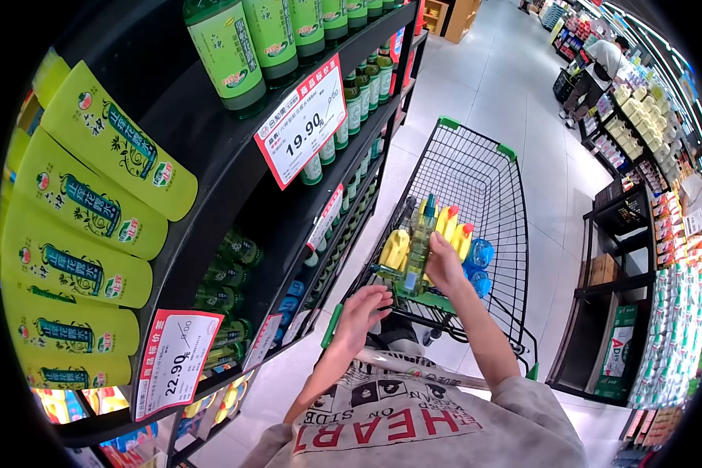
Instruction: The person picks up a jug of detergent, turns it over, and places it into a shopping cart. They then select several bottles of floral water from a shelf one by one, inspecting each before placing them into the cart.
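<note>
While gripping green bottle (418, 248) in right hand (446, 269) over near end of cart (507, 151), has left hand (360, 313) loosely curled, apart, by cart's near left corner.

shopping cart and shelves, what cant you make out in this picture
All in the head view:
- Label print on the green bottle by the right hand: too small.
- Cart floor under the yellow bottles: hidden by them.
- Caps of the top-shelf bottles: cut off by the top edge.
- Small print on the 19.90 price tag: too small.
</note>
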Available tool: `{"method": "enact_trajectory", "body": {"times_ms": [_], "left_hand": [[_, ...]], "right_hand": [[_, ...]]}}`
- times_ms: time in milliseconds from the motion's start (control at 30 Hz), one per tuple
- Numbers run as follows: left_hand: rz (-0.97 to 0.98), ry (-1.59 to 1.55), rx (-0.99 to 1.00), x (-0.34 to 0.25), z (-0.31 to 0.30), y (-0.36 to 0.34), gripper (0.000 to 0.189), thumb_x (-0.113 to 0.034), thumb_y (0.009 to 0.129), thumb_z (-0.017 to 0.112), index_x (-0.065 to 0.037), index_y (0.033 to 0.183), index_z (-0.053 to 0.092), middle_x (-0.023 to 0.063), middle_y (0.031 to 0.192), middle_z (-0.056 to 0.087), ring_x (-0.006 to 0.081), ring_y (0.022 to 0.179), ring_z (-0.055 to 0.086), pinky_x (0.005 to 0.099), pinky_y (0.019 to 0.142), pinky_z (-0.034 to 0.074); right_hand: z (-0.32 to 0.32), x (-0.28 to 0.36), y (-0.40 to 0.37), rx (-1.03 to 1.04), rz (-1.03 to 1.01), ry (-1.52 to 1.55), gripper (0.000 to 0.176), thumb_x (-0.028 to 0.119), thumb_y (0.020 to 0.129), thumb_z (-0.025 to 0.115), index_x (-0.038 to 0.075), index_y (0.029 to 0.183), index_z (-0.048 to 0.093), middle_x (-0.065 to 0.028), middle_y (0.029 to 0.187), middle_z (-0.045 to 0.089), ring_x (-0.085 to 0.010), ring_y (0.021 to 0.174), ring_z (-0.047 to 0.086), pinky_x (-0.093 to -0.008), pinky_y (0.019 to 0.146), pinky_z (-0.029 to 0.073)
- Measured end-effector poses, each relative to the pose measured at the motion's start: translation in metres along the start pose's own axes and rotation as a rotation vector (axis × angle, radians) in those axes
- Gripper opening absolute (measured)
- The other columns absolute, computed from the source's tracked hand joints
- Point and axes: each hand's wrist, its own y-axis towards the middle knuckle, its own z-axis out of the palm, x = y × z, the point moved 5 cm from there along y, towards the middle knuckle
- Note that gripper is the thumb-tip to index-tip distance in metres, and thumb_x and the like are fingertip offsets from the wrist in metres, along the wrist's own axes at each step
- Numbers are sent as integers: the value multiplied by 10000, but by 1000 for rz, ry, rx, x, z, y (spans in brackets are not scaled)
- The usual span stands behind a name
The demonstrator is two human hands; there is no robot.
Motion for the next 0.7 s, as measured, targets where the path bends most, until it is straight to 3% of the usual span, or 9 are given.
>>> {"method": "enact_trajectory", "body": {"times_ms": [167,233,267,300,367,400,533,700], "left_hand": [[-21,-16,10,-2,0,0,224,-138,946,510,-12,1126,554,117,1063,617,199,1003,601,324,874,488],[-35,-9,6,0,0,2,219,-138,945,512,-12,1118,556,118,1051,619,199,993,604,321,872,487],[-50,-17,-9,2,-1,3,214,-137,945,511,-13,1113,555,118,1045,619,198,990,605,320,871,488],[-65,-24,-23,3,-2,3,209,-136,945,510,-14,1109,554,119,1040,619,198,987,606,320,870,488],[-62,-21,-12,2,-1,3,208,-133,944,510,-13,1109,551,119,1037,620,197,985,606,321,872,489],[-54,-31,-2,2,-1,3,208,-130,943,509,-12,1110,548,118,1034,620,197,984,607,322,873,490],[-65,-23,-18,1,0,3,207,-120,941,504,-1,1106,544,115,1027,620,193,978,610,319,879,492],[-63,-11,-43,0,0,3,204,-119,940,508,-5,1104,549,110,1013,621,181,966,615,307,867,499]], "right_hand": [[-58,-14,28,-33,9,-278,304,189,969,523,37,1227,469,-77,1046,591,-148,950,562,-299,845,459],[-78,-23,35,-49,4,-969,379,229,934,588,39,1230,447,-104,1007,585,-166,916,570,-302,804,470],[-100,-37,47,-7,-52,-1206,457,246,875,655,45,1217,430,-166,995,586,-251,925,595,-364,778,483],[-106,-43,48,-13,-50,-1194,457,246,875,655,45,1217,430,-166,995,586,-251,925,595,-364,778,483],[-110,-60,52,121,-97,-1755,493,252,833,684,47,1199,425,-221,1013,583,-351,956,593,-437,792,482],[-113,-68,53,136,-18,-1778,513,264,809,691,62,1197,425,-235,1070,567,-408,1002,566,-480,824,476],[-103,-101,62,307,158,-2061,543,303,791,683,111,1234,434,-191,1150,538,-385,1082,537,-490,861,479],[-77,-132,72,372,105,-2112,534,314,799,674,125,1245,448,-165,1149,554,-358,1080,552,-487,848,490]]}}
